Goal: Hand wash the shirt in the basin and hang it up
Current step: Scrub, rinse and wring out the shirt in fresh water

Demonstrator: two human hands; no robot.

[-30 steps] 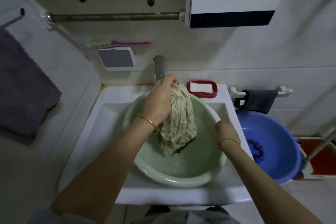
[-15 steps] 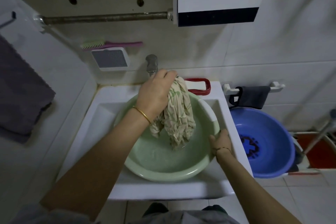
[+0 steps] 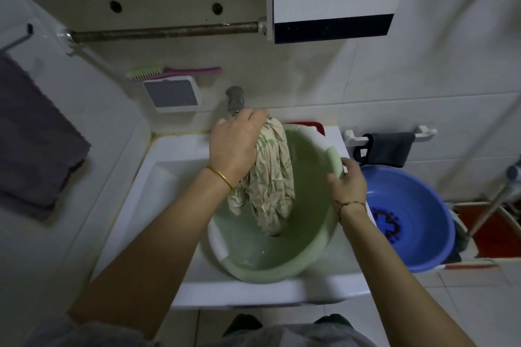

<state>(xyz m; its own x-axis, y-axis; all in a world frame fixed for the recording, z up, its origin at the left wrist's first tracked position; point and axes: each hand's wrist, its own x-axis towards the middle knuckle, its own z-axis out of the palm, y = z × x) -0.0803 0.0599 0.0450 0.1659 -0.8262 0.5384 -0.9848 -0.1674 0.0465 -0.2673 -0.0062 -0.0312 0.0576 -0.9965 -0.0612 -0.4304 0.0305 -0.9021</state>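
Since half a second ago the green basin (image 3: 310,186) has tipped: its right rim now stands raised and its far edge covers most of the red soap dish (image 3: 313,124), while its low left side sits down in the white sink (image 3: 160,175). The right hand (image 3: 349,183) grips that raised rim, fingers curled over the edge. The left hand (image 3: 234,146) is clenched round the bunched top of the patterned shirt (image 3: 272,177), holding it just in front of the tap (image 3: 235,98). The cloth hangs in a twisted rope with its lower end inside the basin; whether it touches the bottom cannot be told. The near rim of the basin reaches the sink's front edge. Bare sink floor lies open left of the basin. To the right, just beside the sink's edge, sits a blue tub (image 3: 408,220), with a dark cloth (image 3: 386,148) on a rack above it. A metal rail (image 3: 166,32) runs along the wall above the tap.
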